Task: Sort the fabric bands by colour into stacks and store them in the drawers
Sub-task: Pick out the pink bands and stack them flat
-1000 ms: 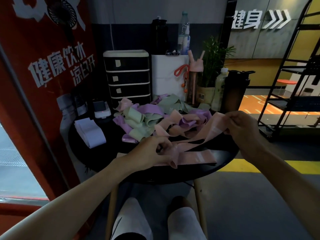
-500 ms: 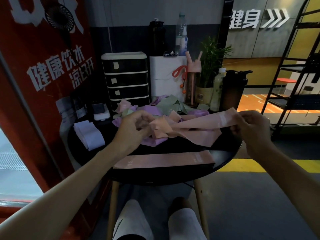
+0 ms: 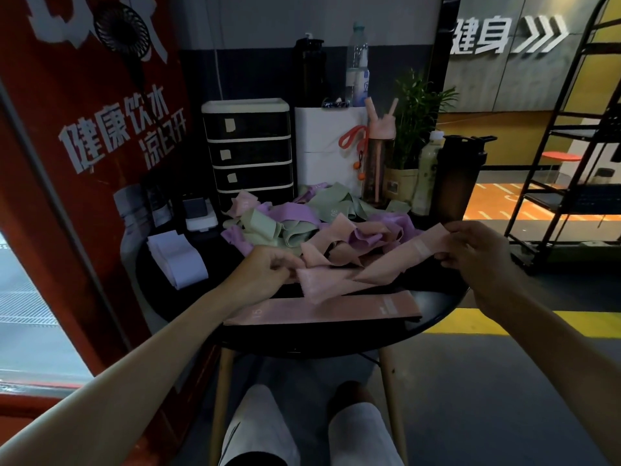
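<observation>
Left hand (image 3: 268, 272) and right hand (image 3: 477, 252) are pinching opposite ends of the twisted pink band (image 3: 403, 258); it is probably needing untwisting, then aligning over the flat pink band (image 3: 322, 309).

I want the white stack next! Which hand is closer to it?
Left. The left hand is just right of the white stack; the right hand is much farther right, gripping the pink band.
</observation>
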A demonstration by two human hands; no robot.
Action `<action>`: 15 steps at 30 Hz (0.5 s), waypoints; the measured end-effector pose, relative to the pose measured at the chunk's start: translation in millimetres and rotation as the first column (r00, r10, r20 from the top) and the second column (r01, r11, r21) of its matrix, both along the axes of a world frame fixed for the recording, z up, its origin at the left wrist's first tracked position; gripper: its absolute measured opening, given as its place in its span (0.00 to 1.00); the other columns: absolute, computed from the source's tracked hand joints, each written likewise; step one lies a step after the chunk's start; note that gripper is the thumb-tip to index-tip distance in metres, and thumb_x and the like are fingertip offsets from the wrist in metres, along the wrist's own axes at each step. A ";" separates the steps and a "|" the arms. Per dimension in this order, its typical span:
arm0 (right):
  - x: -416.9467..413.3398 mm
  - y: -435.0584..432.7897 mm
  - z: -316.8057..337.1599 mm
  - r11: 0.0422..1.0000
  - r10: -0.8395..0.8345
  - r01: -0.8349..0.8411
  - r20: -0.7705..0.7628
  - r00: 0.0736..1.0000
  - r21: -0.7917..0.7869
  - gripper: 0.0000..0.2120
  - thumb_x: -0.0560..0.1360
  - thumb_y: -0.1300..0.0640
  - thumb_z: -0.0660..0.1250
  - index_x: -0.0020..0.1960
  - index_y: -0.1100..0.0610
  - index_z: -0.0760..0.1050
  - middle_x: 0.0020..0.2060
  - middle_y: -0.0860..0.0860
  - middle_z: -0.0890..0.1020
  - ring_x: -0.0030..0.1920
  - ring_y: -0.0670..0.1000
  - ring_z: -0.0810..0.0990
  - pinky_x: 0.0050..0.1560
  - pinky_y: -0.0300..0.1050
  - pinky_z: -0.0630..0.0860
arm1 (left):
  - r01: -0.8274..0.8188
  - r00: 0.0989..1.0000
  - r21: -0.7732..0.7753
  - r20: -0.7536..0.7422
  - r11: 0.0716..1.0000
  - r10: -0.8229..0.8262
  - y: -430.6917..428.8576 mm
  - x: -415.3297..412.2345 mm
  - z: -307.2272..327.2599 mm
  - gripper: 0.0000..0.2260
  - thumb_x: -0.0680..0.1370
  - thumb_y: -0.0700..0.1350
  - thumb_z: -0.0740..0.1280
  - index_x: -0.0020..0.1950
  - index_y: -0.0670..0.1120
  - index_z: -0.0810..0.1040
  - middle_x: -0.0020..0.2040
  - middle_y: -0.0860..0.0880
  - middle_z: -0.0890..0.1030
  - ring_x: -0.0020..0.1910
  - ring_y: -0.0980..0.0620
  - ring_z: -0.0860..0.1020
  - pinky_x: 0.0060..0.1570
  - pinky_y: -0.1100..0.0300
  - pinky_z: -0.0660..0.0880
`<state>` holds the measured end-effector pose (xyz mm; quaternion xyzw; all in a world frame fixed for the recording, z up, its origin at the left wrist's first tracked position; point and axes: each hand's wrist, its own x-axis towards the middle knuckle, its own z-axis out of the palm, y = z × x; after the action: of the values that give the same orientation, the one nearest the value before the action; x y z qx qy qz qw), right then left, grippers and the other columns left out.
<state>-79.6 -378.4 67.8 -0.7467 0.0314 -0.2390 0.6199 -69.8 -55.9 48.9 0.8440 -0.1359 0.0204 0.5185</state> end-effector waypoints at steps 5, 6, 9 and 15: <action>-3.2 -1.3 -8.8 0.999 0.037 -0.038 -0.027 0.999 -0.022 0.09 0.79 0.67 0.62 0.57 0.59 0.76 0.46 0.54 0.80 0.40 0.50 0.80 0.41 0.40 0.76 | -0.045 0.979 0.357 0.204 0.933 -0.030 -13.5 -9.5 -10.6 0.10 0.74 0.47 0.74 0.54 0.49 0.81 0.53 0.56 0.76 0.54 0.61 0.75 0.54 0.69 0.71; -4.0 -1.5 -9.2 0.999 0.042 -0.043 -0.030 0.999 -0.021 0.09 0.79 0.67 0.62 0.57 0.59 0.76 0.46 0.54 0.80 0.40 0.50 0.80 0.41 0.40 0.76 | -0.045 0.974 0.395 0.223 0.918 -0.048 -16.7 -11.2 -13.4 0.14 0.72 0.50 0.76 0.55 0.49 0.79 0.55 0.55 0.74 0.55 0.59 0.73 0.55 0.69 0.69; -4.1 -0.9 -9.2 0.999 0.053 -0.053 -0.042 0.998 -0.006 0.08 0.80 0.67 0.61 0.55 0.58 0.76 0.46 0.53 0.80 0.40 0.50 0.80 0.42 0.41 0.76 | -0.043 0.966 0.414 0.248 0.909 -0.067 -22.9 -5.0 -22.9 0.15 0.71 0.53 0.77 0.52 0.52 0.76 0.54 0.53 0.72 0.55 0.54 0.73 0.56 0.61 0.71; -5.5 -1.8 -9.7 1.000 0.031 -0.031 -0.044 0.999 -0.004 0.08 0.79 0.68 0.62 0.54 0.59 0.76 0.43 0.54 0.81 0.39 0.51 0.79 0.41 0.44 0.76 | -0.055 0.941 0.497 0.316 0.866 -0.122 -33.7 14.8 -17.4 0.09 0.74 0.44 0.73 0.41 0.52 0.74 0.44 0.51 0.76 0.43 0.53 0.73 0.41 0.66 0.69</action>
<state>-85.1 -380.1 58.1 -0.7536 0.0330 -0.2129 0.6210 -54.9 -89.6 31.5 0.9304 -0.2378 0.1197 0.2519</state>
